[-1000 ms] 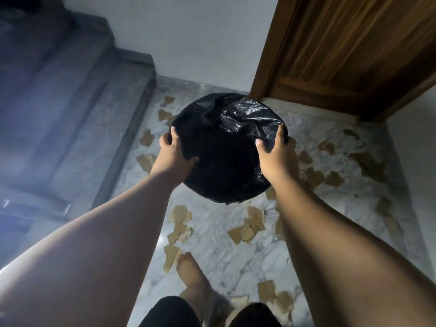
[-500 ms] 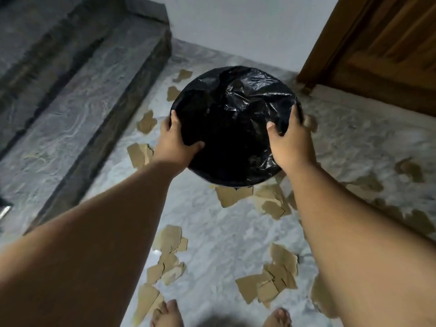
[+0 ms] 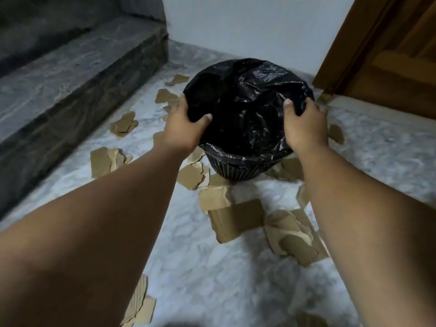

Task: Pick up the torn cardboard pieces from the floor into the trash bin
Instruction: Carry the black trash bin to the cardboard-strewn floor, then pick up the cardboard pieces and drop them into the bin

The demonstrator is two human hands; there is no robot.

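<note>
The round black mesh trash bin lined with a black plastic bag is gripped at its rim by the left hand and right hand, fingers clamped over the liner, probably so it's set among the mess. Torn brown cardboard pieces are scattered on the grey marble floor. Room is tight: dark stone step left, wooden door right.
</note>
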